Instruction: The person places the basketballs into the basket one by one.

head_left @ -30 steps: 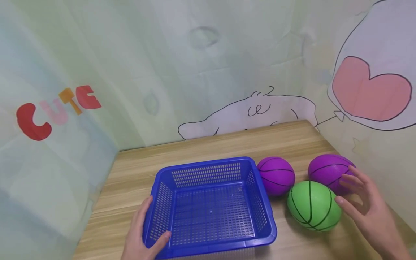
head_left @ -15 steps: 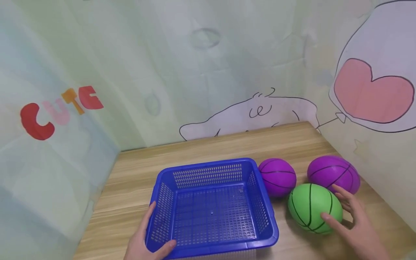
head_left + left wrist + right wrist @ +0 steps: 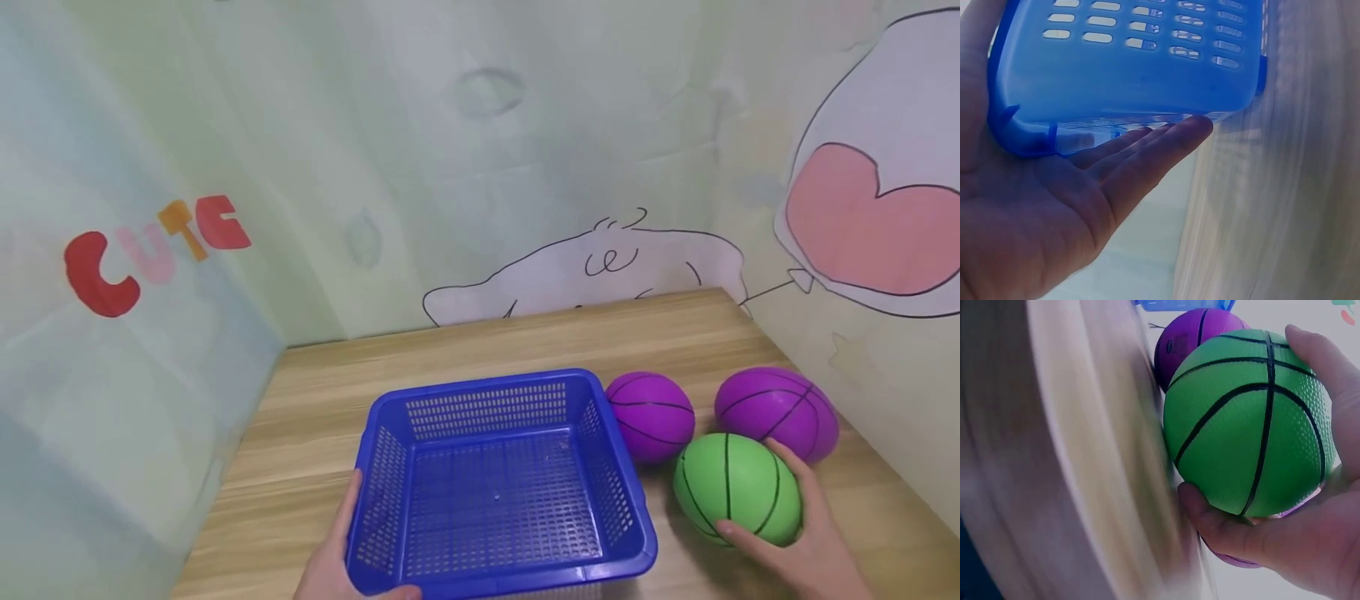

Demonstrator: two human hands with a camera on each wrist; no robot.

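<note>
A blue plastic basket point(image 3: 498, 563) with slotted sides stands on the wooden table. My left hand point(image 3: 333, 557) grips its near left corner, thumb at the front rim and fingers along the left side. In the left wrist view those fingers point(image 3: 1147, 153) reach nearly straight along the basket wall point(image 3: 1122, 81). To the right of the basket, my right hand point(image 3: 802, 542) holds a green toy basketball point(image 3: 738, 487) with black lines. Its thumb and fingers spread around opposite sides of the green ball point(image 3: 1241, 431), which sits close against the tabletop.
One purple ball point(image 3: 651, 417) lies against the basket's right side. Another purple ball point(image 3: 780, 412) sits behind the green one, near the right wall. Printed cloth walls point(image 3: 330, 192) bound the wooden table point(image 3: 300, 417) at the left, back and right.
My right hand has come left and down from beside the green ball and now has its fingers around it. My left hand stays at the basket corner. The view has shifted slightly.
</note>
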